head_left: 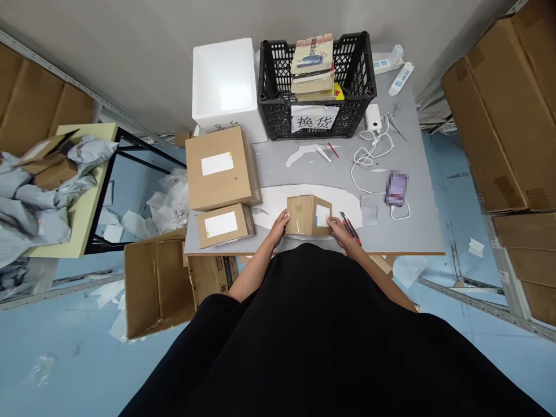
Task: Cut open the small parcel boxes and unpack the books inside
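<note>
Box (pixel 299 215), small, brown card; at the bench (pixel 412 231) front edge, over white paper (pixel 345 200).
Handling, as judged: likely light, stiff-walled, dry to the grip, crushable if squeezed hard; contents unseen, fragility unknown; best held by opposite sides, as now. Left hand (pixel 280 225) closed on the left side, right hand (pixel 339 228) closed on the right, by the label (pixel 322 215); resting or lifted, cannot tell. Appearance: plain, two faces showing, one shiny as if taped, the other bearing the white label with a blue mark.
</note>
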Action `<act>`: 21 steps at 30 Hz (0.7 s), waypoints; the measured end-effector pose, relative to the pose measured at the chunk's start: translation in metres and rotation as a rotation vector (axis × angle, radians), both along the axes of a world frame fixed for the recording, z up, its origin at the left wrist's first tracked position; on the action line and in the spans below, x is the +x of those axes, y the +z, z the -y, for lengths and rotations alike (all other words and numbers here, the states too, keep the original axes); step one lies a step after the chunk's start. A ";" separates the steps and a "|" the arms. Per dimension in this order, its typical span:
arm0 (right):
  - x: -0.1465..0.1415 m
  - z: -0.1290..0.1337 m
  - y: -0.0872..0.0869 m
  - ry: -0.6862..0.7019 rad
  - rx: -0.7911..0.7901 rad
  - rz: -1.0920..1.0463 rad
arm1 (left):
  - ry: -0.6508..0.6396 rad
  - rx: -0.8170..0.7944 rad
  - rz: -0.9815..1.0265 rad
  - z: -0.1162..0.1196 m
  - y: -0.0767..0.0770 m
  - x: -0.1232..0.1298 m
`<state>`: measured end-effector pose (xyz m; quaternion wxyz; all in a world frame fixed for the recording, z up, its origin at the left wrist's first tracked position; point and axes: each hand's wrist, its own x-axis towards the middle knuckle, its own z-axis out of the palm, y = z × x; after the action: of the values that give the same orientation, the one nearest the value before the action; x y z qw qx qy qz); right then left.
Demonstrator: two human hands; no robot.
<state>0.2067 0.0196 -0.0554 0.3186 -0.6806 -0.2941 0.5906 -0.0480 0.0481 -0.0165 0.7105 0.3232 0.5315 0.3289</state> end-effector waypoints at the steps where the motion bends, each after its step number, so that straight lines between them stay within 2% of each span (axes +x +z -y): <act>1: 0.002 -0.001 0.003 -0.024 -0.009 0.017 | 0.020 -0.005 -0.017 0.000 -0.003 -0.002; 4: 0.011 -0.003 0.012 -0.042 0.049 0.172 | 0.041 -0.038 -0.137 0.000 -0.013 -0.002; 8: 0.022 -0.003 0.025 0.014 0.076 0.425 | 0.035 -0.039 -0.207 0.002 -0.021 0.013; 14: 0.023 -0.001 0.042 0.115 0.043 0.687 | -0.059 -0.101 -0.097 0.004 -0.013 0.034; 17: 0.020 0.002 0.041 0.145 0.022 0.739 | -0.099 -0.078 -0.103 0.005 -0.011 0.035; 21: 0.018 0.006 0.030 0.155 -0.007 0.714 | -0.167 -0.005 -0.180 0.008 -0.017 0.030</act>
<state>0.2250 0.0137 -0.0257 0.1479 -0.8207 -0.4352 0.3393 -0.0185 0.0402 -0.0333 0.6855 0.3928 0.5654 0.2369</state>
